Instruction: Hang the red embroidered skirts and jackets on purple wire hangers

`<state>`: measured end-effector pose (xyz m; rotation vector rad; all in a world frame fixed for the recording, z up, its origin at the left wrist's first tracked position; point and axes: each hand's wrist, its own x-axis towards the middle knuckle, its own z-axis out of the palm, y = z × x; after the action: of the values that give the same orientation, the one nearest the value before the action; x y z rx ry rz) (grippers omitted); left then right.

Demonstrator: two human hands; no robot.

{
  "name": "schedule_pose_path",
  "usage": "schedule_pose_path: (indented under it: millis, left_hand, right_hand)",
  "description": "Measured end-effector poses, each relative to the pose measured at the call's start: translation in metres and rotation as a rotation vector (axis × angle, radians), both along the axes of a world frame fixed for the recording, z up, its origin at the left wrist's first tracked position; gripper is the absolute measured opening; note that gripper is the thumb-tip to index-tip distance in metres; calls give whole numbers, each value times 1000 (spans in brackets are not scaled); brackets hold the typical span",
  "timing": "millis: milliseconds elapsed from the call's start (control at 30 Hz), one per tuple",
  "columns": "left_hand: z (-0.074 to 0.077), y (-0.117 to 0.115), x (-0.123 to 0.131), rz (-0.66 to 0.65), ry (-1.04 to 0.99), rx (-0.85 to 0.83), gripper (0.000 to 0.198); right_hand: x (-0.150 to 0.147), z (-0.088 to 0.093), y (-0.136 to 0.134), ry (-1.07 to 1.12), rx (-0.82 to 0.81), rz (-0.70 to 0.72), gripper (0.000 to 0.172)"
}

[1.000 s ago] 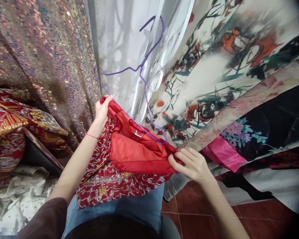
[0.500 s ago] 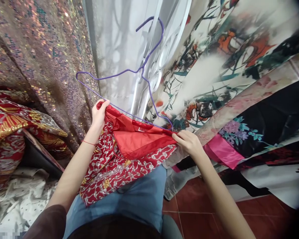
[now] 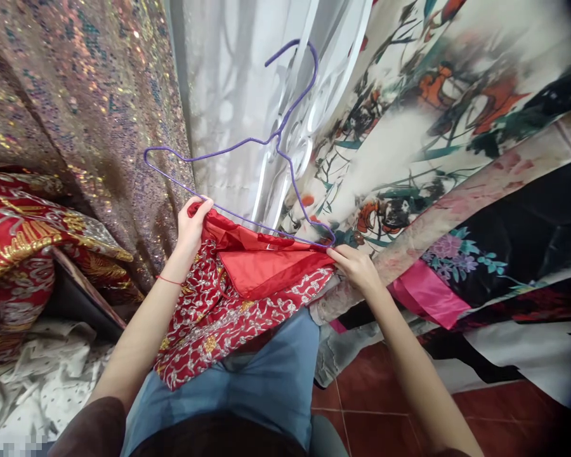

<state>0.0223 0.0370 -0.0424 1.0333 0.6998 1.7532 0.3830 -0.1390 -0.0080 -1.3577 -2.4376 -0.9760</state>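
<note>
A red skirt-like garment [image 3: 266,317] with silver and gold embroidery spreads above my lap, its plain red lining showing along the top. My left hand [image 3: 193,225] pinches the left end of its top edge, fingers also close against the bottom wire of a purple hanger [image 3: 233,147]. At the other end of that edge, my right hand [image 3: 356,266] grips the garment just below the hanger's right corner. The hanger stands upright above the cloth, hook pointing up. Whether clips or loops join the two cannot be made out.
A sequined curtain [image 3: 99,114] hangs at the left, above another red and gold garment [image 3: 14,254]. White spotted cloth [image 3: 47,381] lies lower left. On the right hang a painted-pattern fabric [image 3: 409,127] and a black flowered garment [image 3: 528,216]. Red tiles [image 3: 371,393] cover the floor.
The hanger's hook has shifted slightly down and right in view. Both hands keep hold of the garment's top edge, the right one a little further left.
</note>
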Motion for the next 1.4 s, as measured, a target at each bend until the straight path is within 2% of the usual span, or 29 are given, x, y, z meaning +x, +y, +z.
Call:
schedule_pose_path:
  millis: [267,433,567,700,800,900,967,1067,1100,1167,1267,1333,1400]
  left_hand:
    - [-1,-1,-9,7,36,18,19]
    - [-2,-3,-6,27,113,69,19]
    - [-2,-3,0,34,98,41,19]
    - [-3,-7,2,-3,116,20,20]
    - [-7,-15,8,-60,156,-9,21]
    - [-12,-23,26,-141,154,-49,21]
    - [-15,-28,44,-165,133,-65,20]
    - [-17,-34,68,-165,96,-72,20]
    - [-17,-35,73,-156,82,-77,19]
    - [-16,-36,76,-135,66,-87,19]
    - [-14,-31,66,-148,70,-96,21]
    - [-11,-26,52,-171,111,-77,22]
    - [-8,-22,35,-170,192,-24,25]
  right_hand:
    - [8,8,10,-26,34,60,24]
    - [13,16,1,-48,106,100,22]
    - [18,26,-7,71,100,127,19]
    - [21,48,1,122,46,11,24]
    - [19,75,18,130,105,-58,33]
    - [15,104,39,209,213,-83,36]
    - [9,115,53,336,307,-84,38]
    - [-1,117,68,659,426,-75,42]
    - [-5,116,70,750,388,-68,42]
    - [-13,111,69,832,185,-40,42]
    - [-26,109,59,737,-170,9,38]
    - [-35,110,51,659,-294,-1,39]
    - [-42,110,47,615,-336,-42,42]
